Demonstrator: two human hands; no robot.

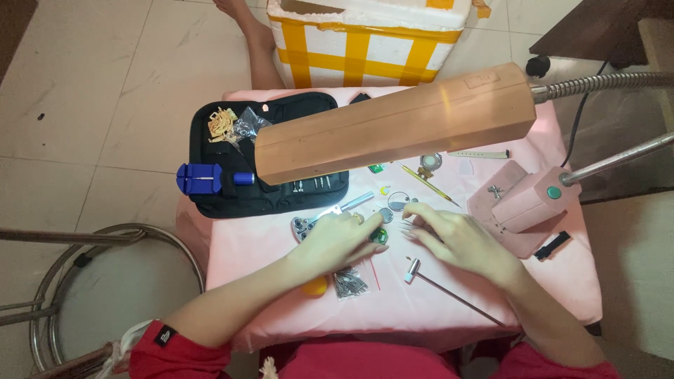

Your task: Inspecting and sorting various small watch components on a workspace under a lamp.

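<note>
Table: pink cloth across the middle of the frame, cluttered with small tools.
Lamp: long pink head hanging over the centre, hiding part of the bench.
Box: white foam with yellow tape, top centre.
Tool case: black, open, centre left, a blue tool lying on its edge.
Left hand: fingers curled down onto a small watch part, pinning it just left of centre.
Right hand: fingers drawn narrow, thin tweezers poking out towards that part.
Hammer: small, lying untouched just below the right hand.
Watch part: looks light, stiff, slick and easily scratched; best gripped by its rim, I'd say.
</note>
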